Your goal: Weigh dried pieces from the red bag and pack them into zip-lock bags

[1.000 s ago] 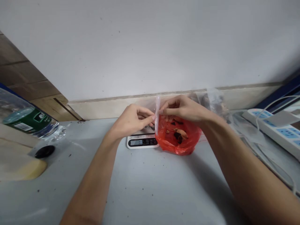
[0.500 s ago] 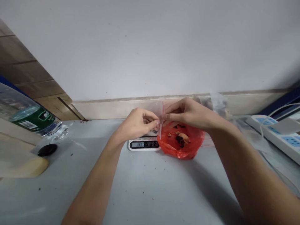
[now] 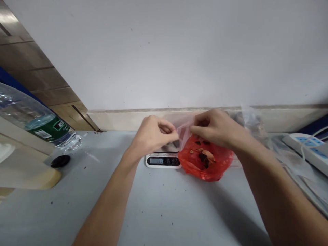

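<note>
My left hand (image 3: 159, 134) is closed, thumb and fingers pinching one edge of a clear plastic zip bag (image 3: 185, 129). On the bag's other edge, my right hand (image 3: 214, 127) is also closed in a pinch. The bag's mouth is spread between the two hands. Below my left hand lies a white digital kitchen scale (image 3: 163, 166) with a lit display; its top is mostly hidden by the hand and bag. Beside it, under my right hand, sits an open red plastic bag (image 3: 205, 174) with brown and dark dried pieces (image 3: 207, 157) inside.
A large water bottle (image 3: 48, 126) with a green label, a black cap (image 3: 60, 161) and a whitish container with a yellowish end (image 3: 50, 179) are at the left. Filled clear bags (image 3: 252, 124) and a white power strip (image 3: 307, 145) are at the right. A wall (image 3: 164, 61) rises behind.
My hands have moved apart, my right hand going rightward, and the zip bag's mouth has widened between them. The whole view has shifted slightly.
</note>
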